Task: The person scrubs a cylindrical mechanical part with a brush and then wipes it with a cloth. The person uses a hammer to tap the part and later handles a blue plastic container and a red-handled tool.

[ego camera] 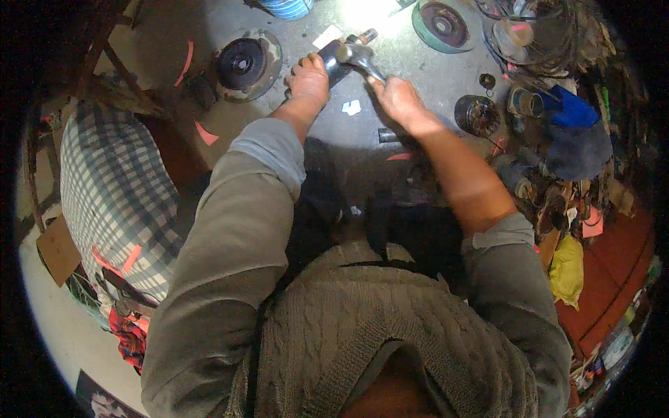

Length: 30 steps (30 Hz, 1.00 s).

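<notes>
My left hand (308, 81) grips a dark, shiny metal cylinder (330, 58) that lies slanted on the grey work surface (334, 123). My right hand (398, 102) is closed around the handle of a steel hammer (359, 56). The hammer's head is over the far end of the cylinder; whether they touch cannot be told. Beyond the head, a short brownish metal rod end (369, 35) sticks out, and its link to the cylinder is hidden. Just below the cylinder lies a torn white scrap (351, 107). A short dark tube (388, 136) rests below my right hand.
Round metal parts with dark centres stand at left (241, 64) and upper right (443, 25). A blue striped container (286, 7) is at the far edge. A wound motor stator (476, 116), coiled wires (528, 44) and a blue piece (567, 107) crowd the right. Checked cloth (117, 193) covers something at left.
</notes>
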Available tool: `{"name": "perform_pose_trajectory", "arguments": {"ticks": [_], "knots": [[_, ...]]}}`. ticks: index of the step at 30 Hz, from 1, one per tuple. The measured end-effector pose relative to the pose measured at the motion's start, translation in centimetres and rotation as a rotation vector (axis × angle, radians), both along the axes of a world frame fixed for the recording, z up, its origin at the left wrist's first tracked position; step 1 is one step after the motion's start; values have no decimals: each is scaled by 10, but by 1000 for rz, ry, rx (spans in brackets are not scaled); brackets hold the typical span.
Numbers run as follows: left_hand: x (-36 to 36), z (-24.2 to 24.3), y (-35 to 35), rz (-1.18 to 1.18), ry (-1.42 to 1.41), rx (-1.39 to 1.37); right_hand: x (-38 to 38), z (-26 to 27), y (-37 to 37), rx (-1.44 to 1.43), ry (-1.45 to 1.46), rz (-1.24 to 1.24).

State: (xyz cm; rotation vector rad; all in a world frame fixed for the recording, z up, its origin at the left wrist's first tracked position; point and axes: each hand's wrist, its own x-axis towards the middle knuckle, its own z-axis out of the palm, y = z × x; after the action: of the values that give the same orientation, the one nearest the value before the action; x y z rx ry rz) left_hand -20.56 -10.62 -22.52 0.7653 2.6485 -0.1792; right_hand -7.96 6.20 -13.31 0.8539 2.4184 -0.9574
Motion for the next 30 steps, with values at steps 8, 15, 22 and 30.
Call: {"name": "perform_pose_trajectory", "arguments": {"ticks": [8,15,22,30], "knots": [[3,-11,3,-38,-8,40,-66,128,-61,-21,714,301],[-5,-19,8,-192,169,-17,5,-17,9,-13,63,-112],[-4,-29,12,-168,132,6,10,18,-13,87,152,-46],[-3,-9,17,-145,48,-55,-5,6,-9,65,587,49]]}}
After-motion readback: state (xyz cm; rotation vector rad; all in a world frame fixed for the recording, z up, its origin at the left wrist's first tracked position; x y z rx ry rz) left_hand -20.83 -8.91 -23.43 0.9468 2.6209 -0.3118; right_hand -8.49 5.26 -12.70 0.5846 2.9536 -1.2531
